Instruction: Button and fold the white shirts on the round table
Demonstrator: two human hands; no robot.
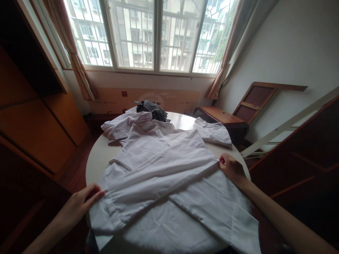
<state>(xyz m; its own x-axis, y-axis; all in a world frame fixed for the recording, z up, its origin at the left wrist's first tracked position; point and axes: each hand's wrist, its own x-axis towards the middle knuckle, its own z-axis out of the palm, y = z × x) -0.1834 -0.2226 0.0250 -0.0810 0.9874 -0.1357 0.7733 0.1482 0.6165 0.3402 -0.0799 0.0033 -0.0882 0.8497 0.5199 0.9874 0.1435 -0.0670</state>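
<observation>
A white long-sleeved shirt [164, 165] lies spread across the round table [92, 158], its sleeves crossed over the body and its hem hanging at the near edge. On the left, my left hand [88, 197] pinches the cloth near one sleeve's cuff end. My right hand [231, 167] is closed on the fabric at the shirt's right edge, by the upper part of that same sleeve. Between the two hands the sleeve runs diagonally with long creases. The fingertips' exact grip is partly hidden by the cloth.
At the table's far side sit a crumpled white garment [119, 127] and a black-and-white striped cloth [152, 110]. A folded white garment [213, 131] lies at the far right. Beyond are a wooden chair [222, 114], a cardboard panel [182, 100] and the window; a cabinet [58, 120] stands left.
</observation>
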